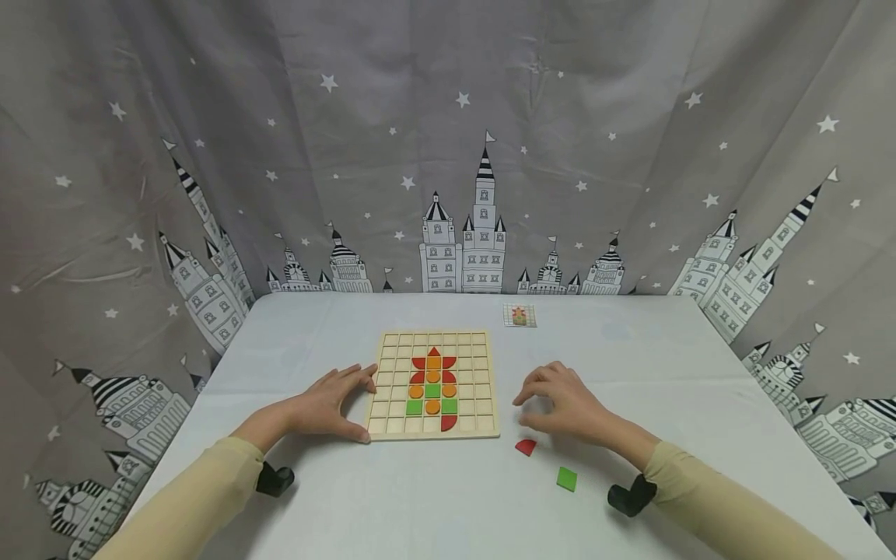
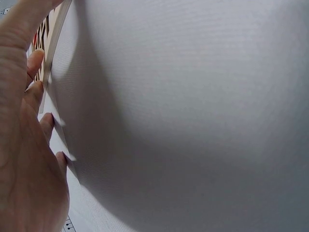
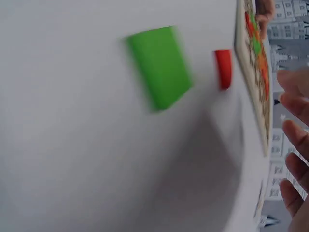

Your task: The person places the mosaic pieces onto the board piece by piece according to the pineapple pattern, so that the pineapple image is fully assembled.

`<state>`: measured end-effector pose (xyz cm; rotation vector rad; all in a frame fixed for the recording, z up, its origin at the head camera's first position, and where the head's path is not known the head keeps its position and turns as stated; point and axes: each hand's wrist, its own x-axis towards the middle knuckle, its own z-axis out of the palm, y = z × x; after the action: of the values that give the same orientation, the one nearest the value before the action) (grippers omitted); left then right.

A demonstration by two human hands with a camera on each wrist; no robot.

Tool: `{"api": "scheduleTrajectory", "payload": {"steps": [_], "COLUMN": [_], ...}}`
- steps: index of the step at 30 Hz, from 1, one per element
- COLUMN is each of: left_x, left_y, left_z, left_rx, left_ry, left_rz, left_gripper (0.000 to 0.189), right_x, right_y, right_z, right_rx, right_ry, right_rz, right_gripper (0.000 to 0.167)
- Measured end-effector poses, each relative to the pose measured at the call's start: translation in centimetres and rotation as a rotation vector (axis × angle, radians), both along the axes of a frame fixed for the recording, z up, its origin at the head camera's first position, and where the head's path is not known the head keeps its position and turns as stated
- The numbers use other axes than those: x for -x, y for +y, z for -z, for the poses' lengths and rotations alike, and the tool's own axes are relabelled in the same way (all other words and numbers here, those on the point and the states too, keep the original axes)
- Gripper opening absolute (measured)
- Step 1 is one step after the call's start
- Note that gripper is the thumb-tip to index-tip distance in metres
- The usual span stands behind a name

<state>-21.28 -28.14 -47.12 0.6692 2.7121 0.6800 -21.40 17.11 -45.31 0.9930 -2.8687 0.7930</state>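
Note:
A square wooden grid board [image 1: 479,390] lies on the white table, with red, orange and green pieces set in its cells. My left hand [image 1: 329,404] rests at the board's left edge, thumb at the near corner and fingers farther up the side; no piece shows in it. Over the table right of the board, my right hand [image 1: 563,404] hovers with loosely bent fingers and nothing between them. Below it lie a red quarter-circle piece [image 1: 526,447] and a green square piece [image 1: 567,479]. The right wrist view shows the green square [image 3: 161,67], blurred, near the red piece [image 3: 224,70].
Behind the board, to the right, a small pattern card [image 1: 519,315] lies on the white table [image 1: 434,505]. A grey curtain [image 1: 392,47] printed with castles and stars hangs around the table's back and sides. A black wrist mount [image 1: 631,495] sits under the right forearm.

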Motion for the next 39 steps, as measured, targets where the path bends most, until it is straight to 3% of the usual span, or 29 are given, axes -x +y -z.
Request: {"api": "scheduleTrajectory", "payload": {"steps": [9,14,17,26,34,39], "left_x": [-0.2,-0.2,-0.2,-0.2,-0.3,-0.3], "left_y": [0.0,0.0,0.0,-0.1,-0.1,-0.1], "left_z": [-0.2,-0.3,-0.3,-0.1,-0.3,-0.2], "left_rx": [0.001,-0.009,-0.006,-0.015,-0.015,-0.014], "left_ry": [0.007,0.006,0.007,0.013,0.010,0.015], "left_rz": [0.004,0.004,0.003,0.012,0.011,0.016], "left_gripper": [0.071,0.071,0.071,0.071,0.071,0.071], "right_x": [-3.6,-5.6,-6.2,-6.2,-6.0,-5.8], "right_y": [5.0,6.7,7.0,7.0,7.4,7.5], "right_z": [1.1,1.9,2.1,2.2,2.9,3.2], "right_rx": [-0.115,-0.129,-0.119,-0.063,-0.003,0.025], "right_ry": [-0.089,-0.046,-0.014,-0.066,-0.016,-0.038], "right_rz": [-0.046,-0.074,-0.079,-0.003,-0.030,-0.023], "right_gripper": [0.038,0.046,0.042,0.027,0.028,0.027]}}
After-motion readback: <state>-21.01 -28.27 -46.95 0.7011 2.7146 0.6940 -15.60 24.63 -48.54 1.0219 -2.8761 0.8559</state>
